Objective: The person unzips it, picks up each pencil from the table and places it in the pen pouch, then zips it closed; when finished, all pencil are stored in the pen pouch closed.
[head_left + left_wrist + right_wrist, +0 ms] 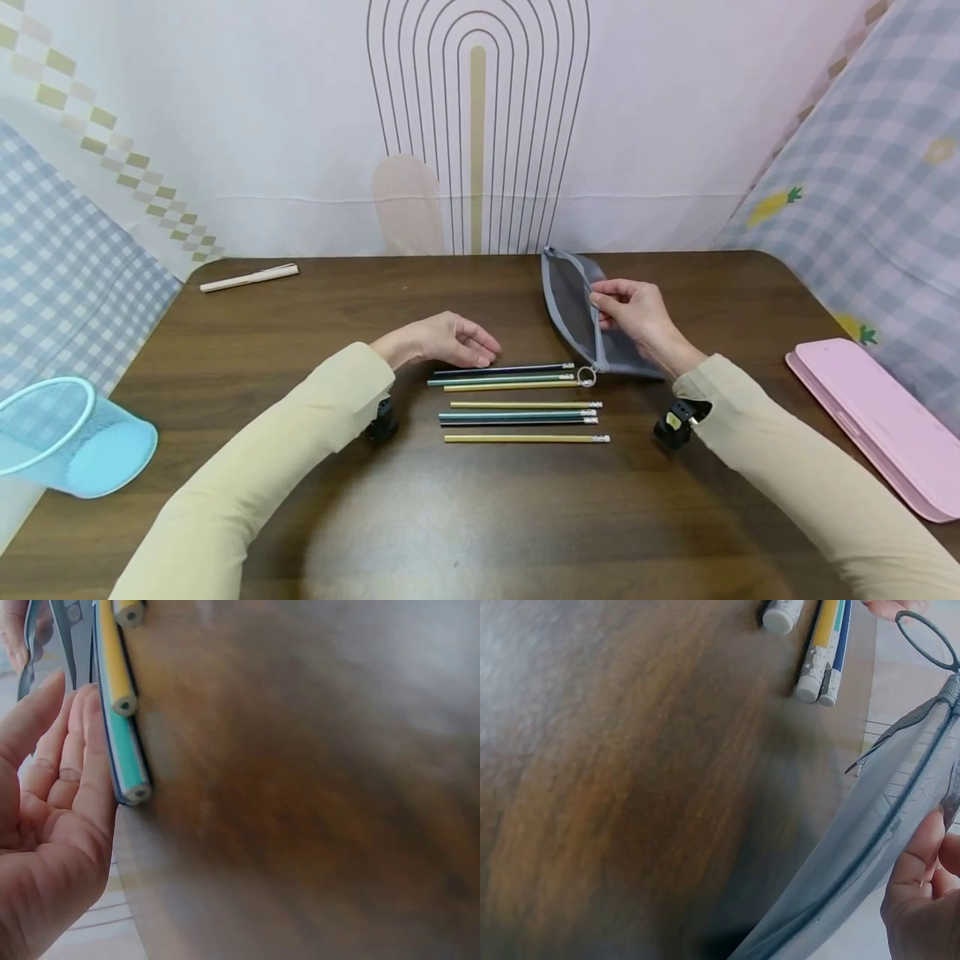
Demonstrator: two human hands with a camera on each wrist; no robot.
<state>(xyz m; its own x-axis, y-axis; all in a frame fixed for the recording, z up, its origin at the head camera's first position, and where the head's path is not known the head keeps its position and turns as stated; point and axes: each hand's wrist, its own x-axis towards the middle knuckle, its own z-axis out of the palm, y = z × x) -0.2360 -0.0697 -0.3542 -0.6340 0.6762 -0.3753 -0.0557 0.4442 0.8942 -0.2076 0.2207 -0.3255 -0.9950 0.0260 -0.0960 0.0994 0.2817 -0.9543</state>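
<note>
My right hand (637, 317) pinches the zipper edge of a grey mesh pouch (558, 296), whose mouth gapes open to the left; in the right wrist view the hand (922, 892) grips the pouch (855, 847) near its zipper. My left hand (453, 340) lies at the far side of the pencils, fingertips by the left part of a dark pencil (517, 368). In the left wrist view its relaxed fingers (67, 765) are beside a green pencil (127, 754) and a yellow one (116, 667). Several pencils lie in parallel, erasers to the right, including a yellow one (525, 438) nearest me.
A white pen (250, 277) lies at the back left. On the left is a light blue mesh cup (112, 446), and a pink case (877, 425) sits at the right edge. The pouch's ring (587, 377) overlaps the eraser ends of the back pencils.
</note>
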